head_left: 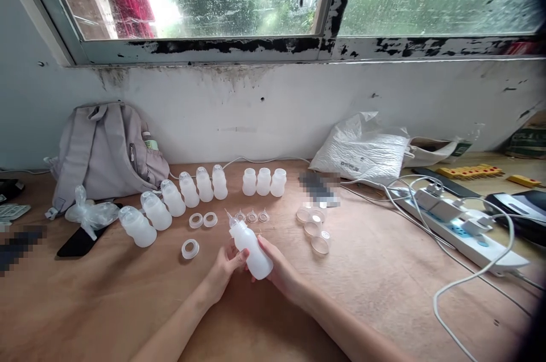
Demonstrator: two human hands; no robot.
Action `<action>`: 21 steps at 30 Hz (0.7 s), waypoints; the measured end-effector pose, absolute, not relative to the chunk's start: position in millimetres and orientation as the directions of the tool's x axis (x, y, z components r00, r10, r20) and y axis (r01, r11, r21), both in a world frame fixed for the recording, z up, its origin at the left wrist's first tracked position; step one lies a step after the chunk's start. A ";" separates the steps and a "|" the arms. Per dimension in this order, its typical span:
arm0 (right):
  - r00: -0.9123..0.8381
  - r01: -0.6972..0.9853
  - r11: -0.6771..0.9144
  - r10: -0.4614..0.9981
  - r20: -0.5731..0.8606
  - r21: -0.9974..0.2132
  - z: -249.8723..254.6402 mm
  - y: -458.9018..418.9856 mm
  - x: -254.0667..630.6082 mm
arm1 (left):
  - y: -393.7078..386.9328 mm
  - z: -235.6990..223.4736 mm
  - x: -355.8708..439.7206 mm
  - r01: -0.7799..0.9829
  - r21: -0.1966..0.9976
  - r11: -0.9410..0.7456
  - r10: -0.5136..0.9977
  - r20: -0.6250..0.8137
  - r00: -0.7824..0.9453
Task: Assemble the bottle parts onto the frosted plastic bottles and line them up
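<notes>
A frosted white baby bottle (pixel 255 254) is held tilted between my two hands, with a clear nipple on its mouth. My left hand (pixel 227 266) grips its left side with the thumb across the front. My right hand (pixel 279 271) wraps around the right side. Just beyond the bottle lie several small clear nipples (pixel 263 216). To the left are three white screw rings (pixel 190 249). Several clear domed caps (pixel 320 243) rest on the right. Several capped bottles (pixel 137 226) form a curved row at the left, and three uncapped bottles (pixel 264 181) stand behind.
A grey backpack (pixel 102 151) leans against the wall, beside a crumpled plastic bag (pixel 91 211) on a dark phone-like slab. A white parcel bag (pixel 362 148) sits at the back right. A power strip (pixel 464 231) with looping white cables spans the right side of the wooden table (pixel 384 299).
</notes>
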State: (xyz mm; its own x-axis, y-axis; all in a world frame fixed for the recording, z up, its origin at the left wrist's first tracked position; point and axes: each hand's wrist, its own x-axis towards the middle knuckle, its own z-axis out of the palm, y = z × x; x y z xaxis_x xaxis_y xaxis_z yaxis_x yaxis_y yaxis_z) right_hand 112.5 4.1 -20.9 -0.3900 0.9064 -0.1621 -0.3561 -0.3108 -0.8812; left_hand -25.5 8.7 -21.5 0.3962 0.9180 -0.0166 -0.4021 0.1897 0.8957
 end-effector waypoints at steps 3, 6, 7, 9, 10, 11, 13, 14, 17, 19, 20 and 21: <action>-0.298 -0.111 -0.107 0.952 -0.069 -0.988 -19.1 6.0 121.1 | 10.4 -22.0 -28.6 -0.437 0.880 0.185 0.937 -0.025 0.347; -0.136 0.273 0.160 0.983 0.127 -0.949 -15.4 8.3 144.0 | 14.5 -22.3 -35.7 -0.456 0.862 0.222 0.949 -0.084 0.304; -0.086 0.393 0.217 0.976 0.199 -0.894 -13.7 8.5 154.7 | 15.6 -22.1 -37.8 -0.451 0.861 0.236 0.951 -0.109 0.289; -0.014 0.609 0.243 0.955 0.297 -0.755 -10.2 7.6 178.9 | 16.8 -21.1 -40.4 -0.421 0.874 0.242 0.954 -0.136 0.265; 0.045 0.696 0.205 0.944 0.327 -0.688 -8.9 6.4 191.4 | 17.0 -20.5 -40.9 -0.399 0.889 0.226 0.958 -0.128 0.258; 0.113 0.763 0.139 0.933 0.342 -0.631 -8.1 4.9 203.6 | 17.2 -20.1 -41.0 -0.375 0.906 0.197 0.963 -0.107 0.247; 0.240 0.841 -0.015 0.906 0.349 -0.541 -8.8 1.5 224.4 | 17.4 -19.9 -40.5 -0.326 0.937 0.128 0.977 -0.061 0.206; 0.285 0.858 -0.084 0.899 0.332 -0.507 -10.4 -0.2 232.4 | 17.7 -20.3 -40.2 -0.299 0.949 0.101 0.983 -0.048 0.180; 0.323 0.866 -0.181 0.914 0.245 -0.466 -17.9 -2.9 244.4 | 18.5 -22.1 -39.9 -0.211 0.975 0.062 0.992 -0.038 0.117; 0.291 0.844 -0.144 0.932 0.215 -0.517 -21.2 -2.0 243.4 | 19.0 -22.8 -40.6 -0.165 0.986 0.035 0.994 -0.017 0.112; 0.263 0.813 -0.099 0.942 0.210 -0.574 -21.1 -0.8 240.6 | 19.2 -22.8 -41.2 -0.150 0.988 0.023 0.993 -0.004 0.122; 0.231 0.756 -0.043 0.951 0.205 -0.653 -19.8 0.7 236.7 | 19.5 -22.8 -41.9 -0.138 0.990 0.015 0.991 0.004 0.135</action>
State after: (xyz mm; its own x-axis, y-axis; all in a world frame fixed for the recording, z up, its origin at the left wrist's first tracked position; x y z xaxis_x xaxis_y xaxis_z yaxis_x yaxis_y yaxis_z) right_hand 236.7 0.7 -19.8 0.2307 0.9512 0.2047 0.7560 -0.0428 -0.6532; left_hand -41.9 19.5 -22.8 0.1353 0.9908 0.0040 -0.1380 0.0149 0.9903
